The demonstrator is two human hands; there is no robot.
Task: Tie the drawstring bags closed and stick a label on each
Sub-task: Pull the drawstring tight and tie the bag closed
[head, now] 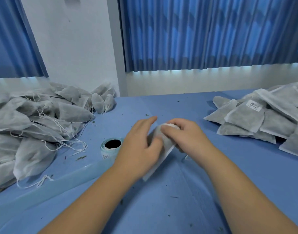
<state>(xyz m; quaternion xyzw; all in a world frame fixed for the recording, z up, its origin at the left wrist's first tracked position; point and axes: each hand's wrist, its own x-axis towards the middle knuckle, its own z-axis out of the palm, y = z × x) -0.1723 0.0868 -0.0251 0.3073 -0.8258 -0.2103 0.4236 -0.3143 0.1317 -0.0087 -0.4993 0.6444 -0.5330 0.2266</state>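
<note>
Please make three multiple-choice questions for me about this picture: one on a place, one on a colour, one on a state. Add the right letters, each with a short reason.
1. Where does the pale blue-green roll of labels stand?
A. on the table, just left of the left hand
B. inside a cardboard box
C. on a chair

2. What colour is the cloth table cover?
A. red
B. white
C. blue

3. In what state is the grey non-woven bag in the middle?
A. lying untouched
B. held by both hands
C. hanging from a hook

Answers:
1 A: the roll sits on the table beside the left hand.
2 C: the cover is blue all over.
3 B: the left hand and the right hand both hold it.
</note>
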